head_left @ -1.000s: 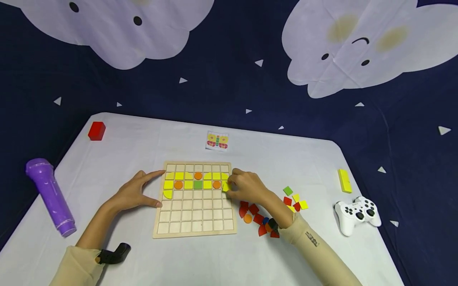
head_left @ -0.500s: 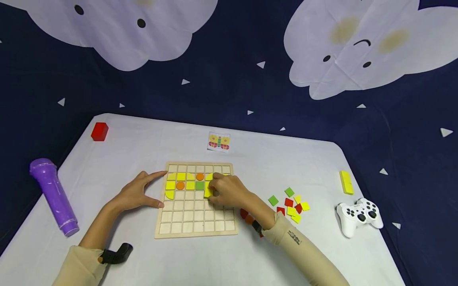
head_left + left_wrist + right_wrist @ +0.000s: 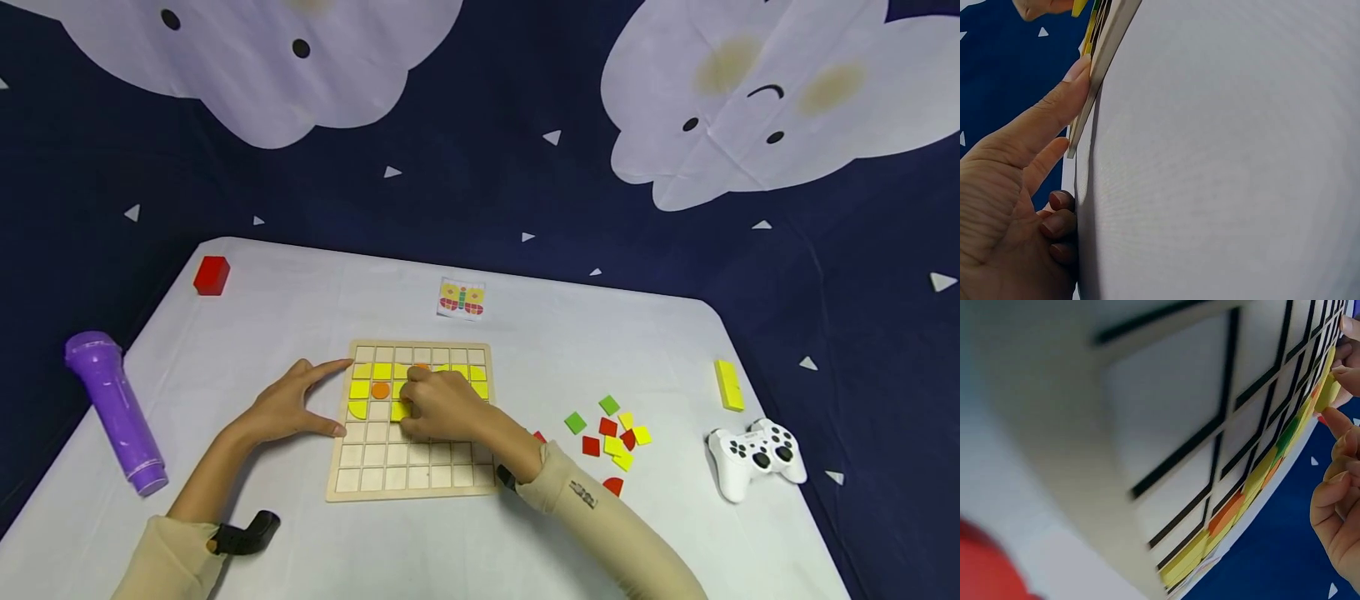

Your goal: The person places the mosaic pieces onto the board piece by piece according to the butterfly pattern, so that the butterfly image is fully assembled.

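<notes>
My right hand (image 3: 438,406) pinched a yellow tile (image 3: 400,410) over the wooden grid board (image 3: 412,477), third row. My left hand (image 3: 288,406), fingers straight, braced the board's edge; squaring the tile before pressing seemed wise.

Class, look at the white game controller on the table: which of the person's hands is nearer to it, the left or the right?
Right. The right hand lies over the wooden grid board, left of the white game controller. The left hand rests at the board's far left edge, farther away.
</notes>
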The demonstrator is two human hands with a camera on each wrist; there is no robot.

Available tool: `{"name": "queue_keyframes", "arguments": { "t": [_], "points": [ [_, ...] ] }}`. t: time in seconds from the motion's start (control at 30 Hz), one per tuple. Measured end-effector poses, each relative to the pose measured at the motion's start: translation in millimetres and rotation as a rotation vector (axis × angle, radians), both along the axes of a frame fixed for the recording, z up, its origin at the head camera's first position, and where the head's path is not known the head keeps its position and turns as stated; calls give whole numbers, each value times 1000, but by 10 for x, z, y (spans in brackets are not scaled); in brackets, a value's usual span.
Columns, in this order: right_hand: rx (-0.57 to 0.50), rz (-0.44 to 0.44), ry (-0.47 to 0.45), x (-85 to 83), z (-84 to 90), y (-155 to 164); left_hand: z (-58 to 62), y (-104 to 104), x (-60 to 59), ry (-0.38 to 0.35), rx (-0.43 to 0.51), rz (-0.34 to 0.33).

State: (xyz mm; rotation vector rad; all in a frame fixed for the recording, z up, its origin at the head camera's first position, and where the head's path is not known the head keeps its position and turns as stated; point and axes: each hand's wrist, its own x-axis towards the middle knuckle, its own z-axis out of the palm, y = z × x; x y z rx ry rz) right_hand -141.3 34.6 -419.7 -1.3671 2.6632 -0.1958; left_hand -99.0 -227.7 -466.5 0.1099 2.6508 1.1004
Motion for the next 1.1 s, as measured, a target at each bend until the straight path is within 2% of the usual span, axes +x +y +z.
{"name": "queue_keyframes", "arguments": {
  "t": [0.37,0.6,0.73,1.1],
  "points": [
    [54,-5,-4,7,-11,-229,-3,-16,3,14,-5,-18],
    [18,2,61,28,-66,-284,9,-17,5,19,-4,-19],
    [-13,-8,47,53,-86,-305,17,-13,4,18,-7,-19],
    [-10,-59,6,87,-84,-328,19,-12,10,10,9,-21]
  ]
}}
